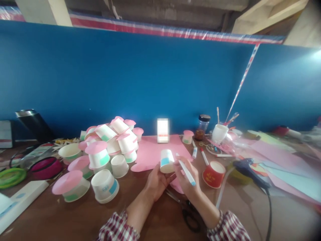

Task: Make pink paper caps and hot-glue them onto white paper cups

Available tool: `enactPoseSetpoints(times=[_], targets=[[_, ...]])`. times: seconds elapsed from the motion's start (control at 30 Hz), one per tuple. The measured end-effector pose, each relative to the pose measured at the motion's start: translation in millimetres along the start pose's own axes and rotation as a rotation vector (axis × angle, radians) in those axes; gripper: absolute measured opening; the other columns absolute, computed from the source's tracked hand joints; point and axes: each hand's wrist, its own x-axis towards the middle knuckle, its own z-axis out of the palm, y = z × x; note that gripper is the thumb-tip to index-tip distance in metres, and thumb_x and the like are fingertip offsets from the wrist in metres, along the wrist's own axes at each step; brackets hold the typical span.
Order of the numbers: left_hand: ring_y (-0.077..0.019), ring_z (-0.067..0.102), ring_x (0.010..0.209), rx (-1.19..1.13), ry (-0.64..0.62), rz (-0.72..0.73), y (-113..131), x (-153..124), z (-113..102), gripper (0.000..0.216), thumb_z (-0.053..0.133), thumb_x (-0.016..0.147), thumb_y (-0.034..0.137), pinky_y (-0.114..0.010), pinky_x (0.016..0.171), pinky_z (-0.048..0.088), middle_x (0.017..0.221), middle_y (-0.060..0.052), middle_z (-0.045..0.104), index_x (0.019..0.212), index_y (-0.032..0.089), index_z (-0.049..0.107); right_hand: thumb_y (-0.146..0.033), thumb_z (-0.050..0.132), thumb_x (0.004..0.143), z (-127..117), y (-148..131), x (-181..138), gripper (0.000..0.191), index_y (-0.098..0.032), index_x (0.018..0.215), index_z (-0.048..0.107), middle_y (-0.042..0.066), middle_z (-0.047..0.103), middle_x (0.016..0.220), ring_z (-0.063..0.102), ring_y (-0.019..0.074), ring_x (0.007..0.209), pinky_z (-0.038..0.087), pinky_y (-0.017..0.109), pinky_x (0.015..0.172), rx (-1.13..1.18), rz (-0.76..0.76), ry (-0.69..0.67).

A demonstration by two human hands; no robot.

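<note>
A small white paper cup with a blue patch on its side is gripped in my left hand, bottom end up and slightly tilted. My right hand is closed around a white marker pen with a light blue end, its tip side close to the cup's right edge. Under and behind both hands lies pink paper. Black-handled scissors rest on the table below my wrists, partly covered by my right forearm.
To the left stands a pile of white cups, many with pink paper discs. On the right are a red paper cup, a glue gun with its cord, a jar and coloured sheets. A blue partition rises behind.
</note>
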Motion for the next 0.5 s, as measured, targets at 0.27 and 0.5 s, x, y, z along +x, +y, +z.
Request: enactPoseSetpoints(times=[0.27,0.5], targets=[[-0.0308,0.061,0.102,-0.095,-0.090,0.040,0.5,-1.2,2.2,0.036,0.043,0.086,0.031,-0.046,0.091,0.046,0.102,-0.018,0.066,0.105,0.005,0.059,-0.023,0.057,0.084,3.3,0.6,-0.7,0.019,-0.022,0.102,0.061,0.002,0.066,0.084,0.064,0.0142,0.069,0.054,0.023,0.063,0.010,0.010,-0.043],[-0.0302,0.063,0.098,-0.089,-0.043,0.006,4.2,1.3,2.8,0.041,0.046,0.087,0.038,-0.044,0.091,0.046,0.099,-0.018,0.067,0.106,0.004,0.059,-0.023,0.057,0.084,2.3,3.0,-1.2,0.019,-0.021,0.103,0.061,0.003,0.067,0.087,0.065,0.0159,0.073,0.054,0.026,0.066,-0.023,-0.017,-0.043]])
